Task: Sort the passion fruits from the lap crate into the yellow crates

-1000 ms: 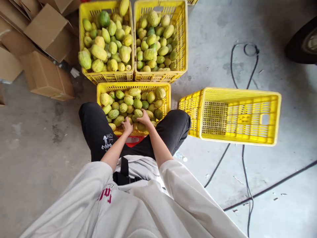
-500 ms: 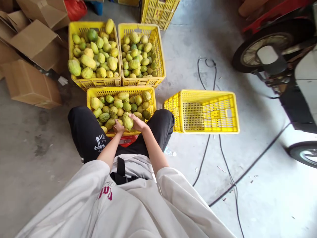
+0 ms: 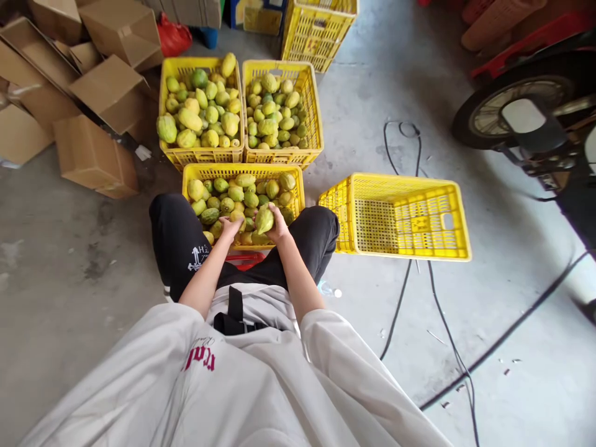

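Observation:
A yellow crate [image 3: 198, 170] full of green-yellow fruits sits on the floor between my knees. My right hand [image 3: 280, 227] is closed round one green fruit [image 3: 264, 219], lifted just above the pile at the crate's near edge. My left hand [image 3: 230, 227] grips a smaller yellowish fruit [image 3: 237, 216] beside it. Both forearms reach forward over my lap.
Two more full yellow crates [image 3: 168, 149] [image 3: 315, 118] stand behind the near one. An empty yellow crate [image 3: 459, 214] lies to the right. Cardboard boxes [image 3: 93, 155] are piled at the left. Black cables [image 3: 400, 298] cross the concrete floor, and a vehicle wheel [image 3: 507, 112] is at the right.
My right hand has picked a green fruit out of the pile and raised it. My left hand has closed on a smaller fruit. The view has tilted up, so more of the floor shows.

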The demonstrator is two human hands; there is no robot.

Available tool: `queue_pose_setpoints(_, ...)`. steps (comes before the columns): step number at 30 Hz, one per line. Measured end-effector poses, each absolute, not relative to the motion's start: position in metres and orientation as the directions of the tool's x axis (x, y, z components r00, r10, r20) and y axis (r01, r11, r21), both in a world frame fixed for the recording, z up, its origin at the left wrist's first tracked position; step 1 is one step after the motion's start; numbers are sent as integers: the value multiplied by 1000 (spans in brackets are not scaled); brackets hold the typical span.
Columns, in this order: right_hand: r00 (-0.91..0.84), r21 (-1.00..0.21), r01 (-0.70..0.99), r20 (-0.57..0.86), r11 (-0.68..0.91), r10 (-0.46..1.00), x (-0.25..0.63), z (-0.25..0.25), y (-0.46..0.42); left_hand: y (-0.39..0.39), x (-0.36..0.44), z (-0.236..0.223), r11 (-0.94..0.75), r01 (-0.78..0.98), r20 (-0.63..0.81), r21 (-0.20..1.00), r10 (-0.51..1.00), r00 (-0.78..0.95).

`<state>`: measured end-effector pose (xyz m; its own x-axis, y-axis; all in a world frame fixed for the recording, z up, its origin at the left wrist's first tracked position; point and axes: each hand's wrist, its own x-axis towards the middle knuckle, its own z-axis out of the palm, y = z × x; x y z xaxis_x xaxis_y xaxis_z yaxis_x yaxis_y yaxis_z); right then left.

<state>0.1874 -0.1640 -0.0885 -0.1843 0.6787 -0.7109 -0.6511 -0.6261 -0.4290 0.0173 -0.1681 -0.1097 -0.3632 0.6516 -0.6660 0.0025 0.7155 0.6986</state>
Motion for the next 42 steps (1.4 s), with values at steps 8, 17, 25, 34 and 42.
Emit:
queue_pose_setpoints(8,-149,-417,-694,-715,-587,684,185,-88,-163,-165,-10,-57,587,-249,-637,770,729,-250)
queue_pose_setpoints(17,-276,-356,-742,-610,-568,743,187,-75,-167,-180,11,-20,516,-546,-687,660,709,-161)
queue_pose_setpoints(25,-409,-450,-605,-532,-657,741,185,-86,-169,-194,-16,-19,574,-623,-739,532,674,-10)
queue_pose_setpoints(34,-376,-483,-544,-591,-686,714,183,-91,-175,-183,-25,-36,593,-698,-766,402,635,97)
queue_pose_setpoints(42,-322,-363,-717,-584,-595,745,184,-78,-176,-187,-27,-55,577,-695,-760,428,646,69)
